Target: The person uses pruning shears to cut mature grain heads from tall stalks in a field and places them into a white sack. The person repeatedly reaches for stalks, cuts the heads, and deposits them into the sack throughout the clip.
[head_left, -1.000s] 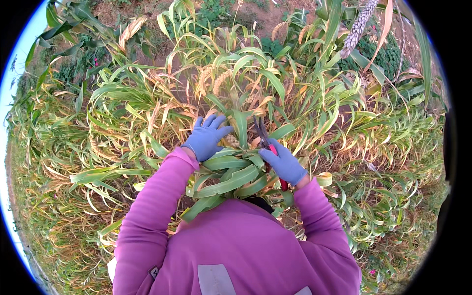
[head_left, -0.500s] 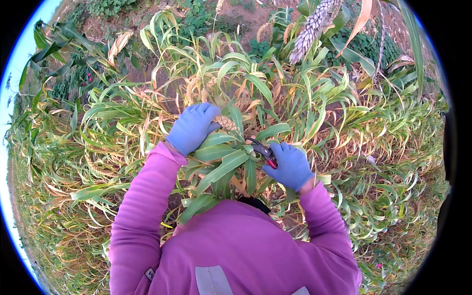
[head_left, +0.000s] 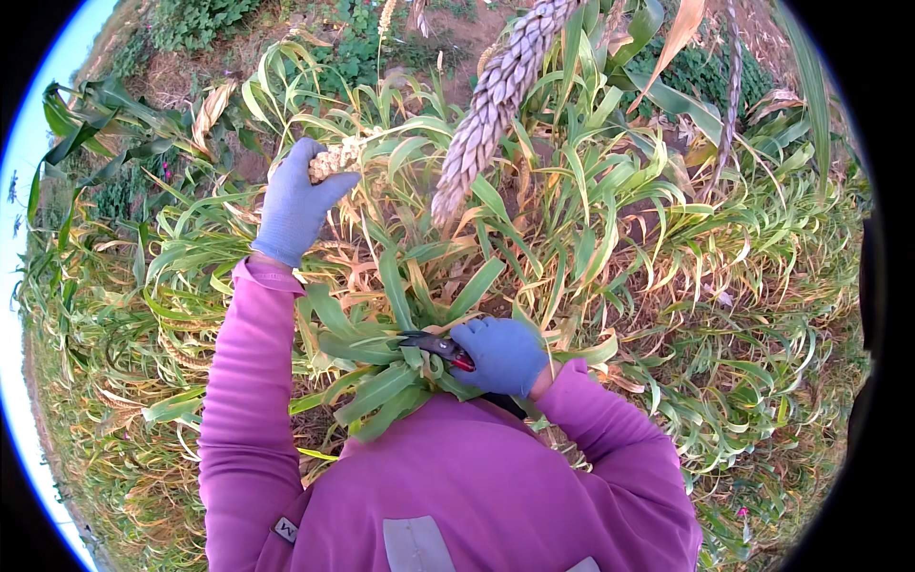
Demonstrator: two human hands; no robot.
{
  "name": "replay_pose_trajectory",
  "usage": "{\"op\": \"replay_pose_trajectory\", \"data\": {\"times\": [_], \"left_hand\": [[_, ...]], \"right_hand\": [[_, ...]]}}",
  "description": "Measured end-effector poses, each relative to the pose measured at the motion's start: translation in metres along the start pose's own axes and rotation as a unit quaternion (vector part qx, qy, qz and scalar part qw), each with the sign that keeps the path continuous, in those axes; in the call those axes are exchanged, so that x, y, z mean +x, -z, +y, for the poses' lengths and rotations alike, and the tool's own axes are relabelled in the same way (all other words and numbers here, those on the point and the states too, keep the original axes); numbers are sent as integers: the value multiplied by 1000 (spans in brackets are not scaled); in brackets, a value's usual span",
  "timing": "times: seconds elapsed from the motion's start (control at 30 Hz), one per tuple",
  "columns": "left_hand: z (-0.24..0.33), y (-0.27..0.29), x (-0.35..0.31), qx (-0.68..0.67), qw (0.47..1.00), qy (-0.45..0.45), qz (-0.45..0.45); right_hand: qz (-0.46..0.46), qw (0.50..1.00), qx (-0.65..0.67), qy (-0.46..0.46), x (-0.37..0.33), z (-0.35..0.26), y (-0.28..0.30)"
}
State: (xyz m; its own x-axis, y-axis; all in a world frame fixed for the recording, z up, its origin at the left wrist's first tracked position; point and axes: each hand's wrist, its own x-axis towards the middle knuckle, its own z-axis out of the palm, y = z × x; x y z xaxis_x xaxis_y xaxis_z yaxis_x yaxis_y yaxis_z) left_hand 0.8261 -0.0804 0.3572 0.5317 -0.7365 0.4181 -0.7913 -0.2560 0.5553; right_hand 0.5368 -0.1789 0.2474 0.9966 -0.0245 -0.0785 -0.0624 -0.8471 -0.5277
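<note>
High on the left, my left hand [head_left: 303, 202] in a blue glove is closed around a pale tan millet seed head [head_left: 335, 157], which lies between its thumb and fingers. Close to my chest, my right hand [head_left: 502, 357], also gloved in blue, grips pruning shears [head_left: 440, 347] with red on the handle. The dark blades point left among the broad green leaves [head_left: 372, 393] of a stalk. Leaves partly hide the blade tips, so whether they touch a stem cannot be told.
A large purplish-grey seed head [head_left: 491, 110] hangs close at the upper middle. Dry orange-tan leaves [head_left: 677, 48] droop to its right. Dense green and yellowing plants [head_left: 667, 248] surround me, with brown soil [head_left: 457, 48] showing at the far side.
My left hand has moved up and left with the seed head. My right hand and the shears have shifted left and nearer my chest. The purplish seed head appears lower and more central.
</note>
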Motion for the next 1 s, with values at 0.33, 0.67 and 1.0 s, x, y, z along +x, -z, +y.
{"op": "replay_pose_trajectory", "data": {"times": [0.33, 0.67, 1.0], "left_hand": [[-51, -167, -34, -273, 863, 366, -216], [-99, -255, -48, -87, 939, 258, -212], [-120, -261, -71, 28, 889, 179, -422]], "right_hand": [[-101, 989, 82, 71, 42, -8, -13], [-15, 989, 79, -121, -46, 65, 82], [6, 976, 144, -165, -55, 99, 75]]}}
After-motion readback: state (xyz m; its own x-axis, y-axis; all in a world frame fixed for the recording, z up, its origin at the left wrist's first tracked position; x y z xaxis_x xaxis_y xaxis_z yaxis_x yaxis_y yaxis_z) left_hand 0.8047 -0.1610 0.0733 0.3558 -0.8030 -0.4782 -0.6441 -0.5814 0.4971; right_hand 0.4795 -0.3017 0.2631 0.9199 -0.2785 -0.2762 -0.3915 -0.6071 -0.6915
